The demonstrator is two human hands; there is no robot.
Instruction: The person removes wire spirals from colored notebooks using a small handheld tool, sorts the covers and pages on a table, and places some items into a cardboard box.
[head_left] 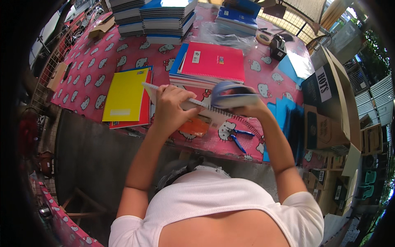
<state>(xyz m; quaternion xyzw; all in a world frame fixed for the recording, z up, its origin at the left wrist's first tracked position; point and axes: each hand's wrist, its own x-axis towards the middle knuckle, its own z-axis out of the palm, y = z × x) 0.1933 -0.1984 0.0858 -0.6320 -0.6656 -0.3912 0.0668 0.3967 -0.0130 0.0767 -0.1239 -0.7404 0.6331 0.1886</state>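
Note:
My left hand [175, 105] is closed on the left part of a spiral notebook [149, 91], its thumb pressed near the bound edge. My right hand [251, 108] grips the other part, where the bent sheets and blue cover [228, 88] are smeared by motion. A dark wire coil [242, 122] runs along the binding, and its loose end stretches right, past the sheets. Just below it, blue-handled pliers [237, 140] lie spread on the table. An orange flat item [195, 126] lies under the notebook, partly hidden.
A pink patterned cloth covers the table [88, 76]. Yellow and red notebooks [125, 96] lie left, a red-topped pile [214, 61] ahead. Taller notebook stacks [166, 18] stand at the back. Right are a tape dispenser [278, 47], blue sheets [284, 115] and an open cardboard box [329, 111].

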